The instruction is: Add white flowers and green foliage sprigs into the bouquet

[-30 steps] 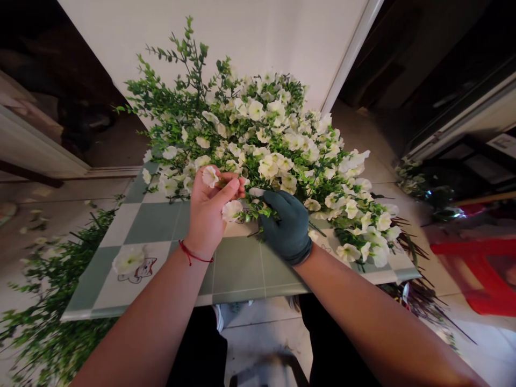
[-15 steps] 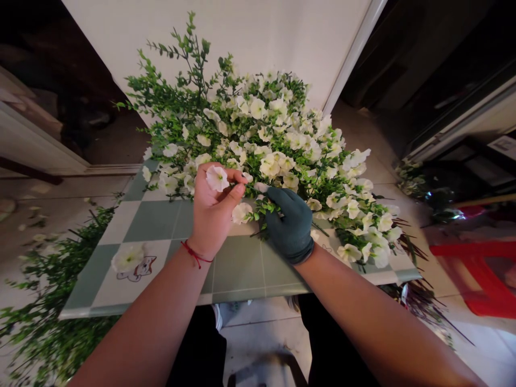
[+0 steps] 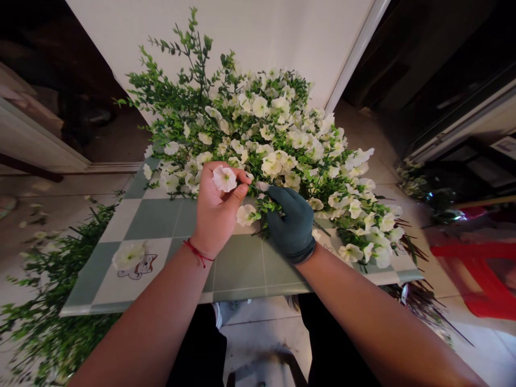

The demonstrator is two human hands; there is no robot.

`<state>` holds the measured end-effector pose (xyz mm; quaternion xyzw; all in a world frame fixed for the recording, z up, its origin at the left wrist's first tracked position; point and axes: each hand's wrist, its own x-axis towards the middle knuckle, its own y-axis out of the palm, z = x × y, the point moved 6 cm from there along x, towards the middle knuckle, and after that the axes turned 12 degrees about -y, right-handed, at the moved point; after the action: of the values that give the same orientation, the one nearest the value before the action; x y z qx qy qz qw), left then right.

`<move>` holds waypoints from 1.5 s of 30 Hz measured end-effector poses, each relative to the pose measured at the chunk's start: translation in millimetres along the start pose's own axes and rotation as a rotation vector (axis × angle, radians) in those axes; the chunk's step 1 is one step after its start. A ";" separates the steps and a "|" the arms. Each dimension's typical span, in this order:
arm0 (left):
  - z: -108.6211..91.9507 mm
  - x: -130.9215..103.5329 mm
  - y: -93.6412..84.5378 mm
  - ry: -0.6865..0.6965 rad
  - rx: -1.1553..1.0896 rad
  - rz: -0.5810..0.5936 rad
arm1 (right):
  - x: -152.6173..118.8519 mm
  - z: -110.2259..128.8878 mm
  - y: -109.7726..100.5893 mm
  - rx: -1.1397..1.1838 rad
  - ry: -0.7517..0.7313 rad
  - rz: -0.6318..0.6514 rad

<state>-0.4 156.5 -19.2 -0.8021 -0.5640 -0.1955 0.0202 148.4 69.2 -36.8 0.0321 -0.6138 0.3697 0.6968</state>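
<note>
My bare left hand [image 3: 215,212] is closed in a pinch, with a white artificial flower [image 3: 224,178] showing between its curled fingers and palm. A red string bracelet circles that wrist. Close by, my right hand [image 3: 291,223], in a dark green glove with bare fingertips, is closed around a leafy green artificial stem [image 3: 266,204]. Another white flower [image 3: 245,215] hangs just below and between the hands. Behind them spreads a big heap of white artificial flowers [image 3: 272,161] with green leaves. The exact contact at the fingertips is too small to make out.
A green and white checked tabletop [image 3: 153,219] bears the heap, plus a loose white flower [image 3: 129,257] at left. Green foliage [image 3: 68,301] lies on the floor at left. A red plastic stool [image 3: 471,279] stands at right. A white panel [image 3: 282,32] rises behind.
My left hand has shifted very slightly right, and the flower in it has turned a little more toward me. My right hand keeps its grip nearly unmoved. The view has shifted slightly.
</note>
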 end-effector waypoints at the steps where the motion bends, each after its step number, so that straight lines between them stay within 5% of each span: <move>1: 0.7 0.3 -0.1 0.011 0.013 0.007 | 0.4 0.1 -0.2 -0.008 0.003 0.003; 16: -8.5 -5.3 3.1 0.208 0.193 0.018 | 0.3 -0.7 1.0 -0.032 0.008 0.039; 25: -20.3 -16.6 5.4 0.480 0.815 -0.052 | 2.5 0.2 2.8 -0.099 -0.012 0.188; 45: -17.7 -20.7 8.4 0.177 0.958 -0.137 | -2.6 -9.3 17.5 -0.060 0.022 0.305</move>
<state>-3.8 130.4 -8.3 -0.6439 -0.6380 0.0176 0.4220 146.5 85.2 -48.5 -0.0865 -0.6145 0.4532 0.6400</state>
